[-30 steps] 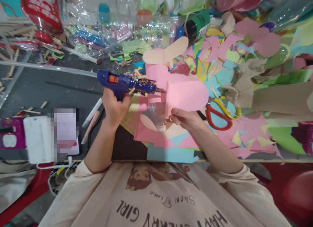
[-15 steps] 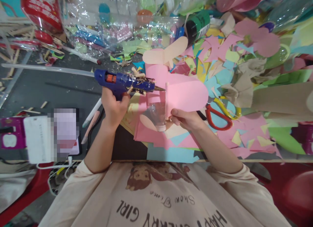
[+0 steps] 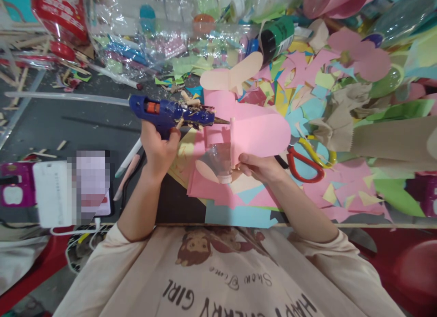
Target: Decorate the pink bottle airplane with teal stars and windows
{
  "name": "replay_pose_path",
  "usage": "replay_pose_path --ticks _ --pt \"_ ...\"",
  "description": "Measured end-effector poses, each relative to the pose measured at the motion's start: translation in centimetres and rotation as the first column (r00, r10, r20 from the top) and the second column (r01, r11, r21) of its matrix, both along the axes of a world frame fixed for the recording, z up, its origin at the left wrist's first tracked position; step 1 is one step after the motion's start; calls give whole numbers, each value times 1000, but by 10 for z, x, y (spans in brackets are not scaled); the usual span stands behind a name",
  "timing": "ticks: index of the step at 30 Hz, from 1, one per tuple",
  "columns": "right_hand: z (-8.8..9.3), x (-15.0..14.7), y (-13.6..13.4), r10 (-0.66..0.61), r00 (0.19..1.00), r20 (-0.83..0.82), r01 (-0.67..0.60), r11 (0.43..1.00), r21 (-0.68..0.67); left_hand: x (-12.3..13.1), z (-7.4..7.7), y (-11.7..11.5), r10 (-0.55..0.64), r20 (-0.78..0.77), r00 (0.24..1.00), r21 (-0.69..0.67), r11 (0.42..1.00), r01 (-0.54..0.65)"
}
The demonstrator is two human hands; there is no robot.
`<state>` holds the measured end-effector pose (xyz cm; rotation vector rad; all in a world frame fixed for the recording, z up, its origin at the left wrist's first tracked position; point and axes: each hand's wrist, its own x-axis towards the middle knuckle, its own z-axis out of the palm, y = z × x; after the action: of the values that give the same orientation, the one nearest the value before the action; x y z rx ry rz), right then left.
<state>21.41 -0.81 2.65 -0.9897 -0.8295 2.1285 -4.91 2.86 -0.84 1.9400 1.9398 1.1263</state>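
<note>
My left hand (image 3: 159, 148) is closed round the handle of a blue hot glue gun (image 3: 167, 114), which has a long clear glue stick (image 3: 75, 97) sticking out of its back. Bits of wood cling to its barrel, and its nozzle meets the folded edge of a pink paper piece (image 3: 261, 130) with a rounded end. Thumb and fingers of my right hand (image 3: 261, 167) pinch that paper at its lower edge. Beneath lies a clear plastic bottle (image 3: 220, 160) partly wrapped in pink paper, with a pale two-lobed paper shape (image 3: 232, 76) at its far end.
Scissors with red and yellow handles (image 3: 307, 164) lie right of my right hand among paper scraps. A phone (image 3: 92, 185) and a white power bank (image 3: 53, 194) are at the left. Behind are a red-labelled bottle (image 3: 61, 17) and a green-labelled black bottle (image 3: 277, 37).
The glue gun has shifted very slightly left and up, its nozzle moving a little along the paper's folded edge. My right hand and the pink paper stay put.
</note>
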Motion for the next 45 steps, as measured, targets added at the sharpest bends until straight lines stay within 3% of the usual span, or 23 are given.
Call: replay_pose_path --ticks 23,39,45 --pt "0 -1 -1 -14 1000 9 14 999 35 2 0 2 -11 226 974 34 999 4" --pt "-3 3 0 9 1000 14 -10 999 42 -2 -4 1 -51 127 991 -7 999 52" --pt "-3 8 1 -28 998 55 28 1000 14 -1 -8 6 60 132 989 15 998 -63"
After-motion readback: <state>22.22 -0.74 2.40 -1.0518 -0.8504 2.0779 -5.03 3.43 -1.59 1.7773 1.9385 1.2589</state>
